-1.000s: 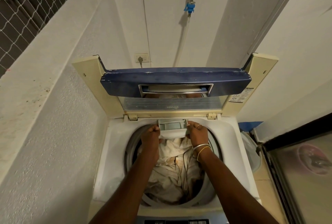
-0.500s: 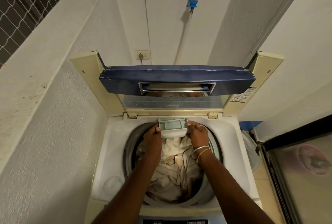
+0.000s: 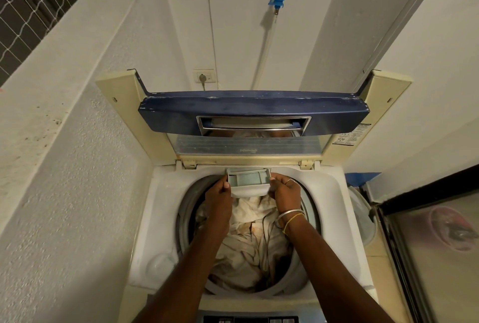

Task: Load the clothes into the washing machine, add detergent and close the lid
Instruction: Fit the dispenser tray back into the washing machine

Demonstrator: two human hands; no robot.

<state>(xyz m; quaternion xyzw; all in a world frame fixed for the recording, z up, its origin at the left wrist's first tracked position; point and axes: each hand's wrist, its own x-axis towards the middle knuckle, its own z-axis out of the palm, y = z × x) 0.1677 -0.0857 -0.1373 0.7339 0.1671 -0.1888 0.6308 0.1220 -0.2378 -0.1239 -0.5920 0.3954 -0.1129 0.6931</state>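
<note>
A top-loading washing machine [image 3: 155, 232] stands below me with its blue and cream lid [image 3: 254, 115] folded upright at the back. Pale crumpled clothes [image 3: 248, 245] fill the drum. At the drum's far rim a small grey-green detergent drawer [image 3: 248, 180] sticks out of its slot. My left hand [image 3: 219, 197] grips the drawer's left side, thumb on its edge. My right hand [image 3: 286, 194], with bangles at the wrist, grips its right side.
A white textured wall [image 3: 64, 193] runs close along the machine's left. A socket [image 3: 204, 77] and a tap with a blue fitting [image 3: 277, 1] are on the back wall. A glass door [image 3: 435, 258] stands at the right, and a control panel [image 3: 248, 318] lies at the near edge.
Both hands have stayed on the drawer. The view has tilted down slightly, and the drawer sits at about the same spot.
</note>
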